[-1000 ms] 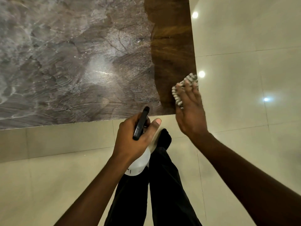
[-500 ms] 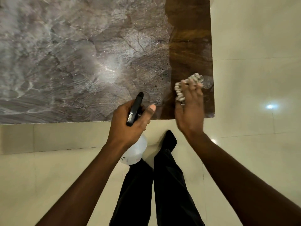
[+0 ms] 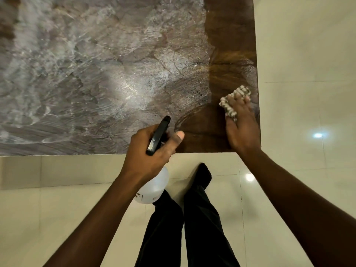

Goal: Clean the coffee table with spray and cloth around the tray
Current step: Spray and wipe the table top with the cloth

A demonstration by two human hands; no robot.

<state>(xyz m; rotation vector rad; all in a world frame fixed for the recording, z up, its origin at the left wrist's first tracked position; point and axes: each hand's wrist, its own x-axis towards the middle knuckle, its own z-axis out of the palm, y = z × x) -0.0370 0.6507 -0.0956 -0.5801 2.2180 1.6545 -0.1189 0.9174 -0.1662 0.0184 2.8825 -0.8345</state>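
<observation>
Here, seen from the head camera, the table (image 3: 96, 74) fills the upper part, most of its top covered in grey, streaky smears, with a clear brown strip along its right edge. The cloth (image 3: 229, 106), striped and bunched, lies on that brown strip near the table's near right corner. The right hand (image 3: 240, 128) presses it down with fingers laid fairly flat over it. The left hand (image 3: 150, 153) curls round the neck of the spray bottle (image 3: 152, 189) at the near edge, its black nozzle pointing over the table. Whether the white body holds liquid, I cannot tell. Below stand dark trousers (image 3: 202, 218) on a pale tiled floor (image 3: 308, 74).
</observation>
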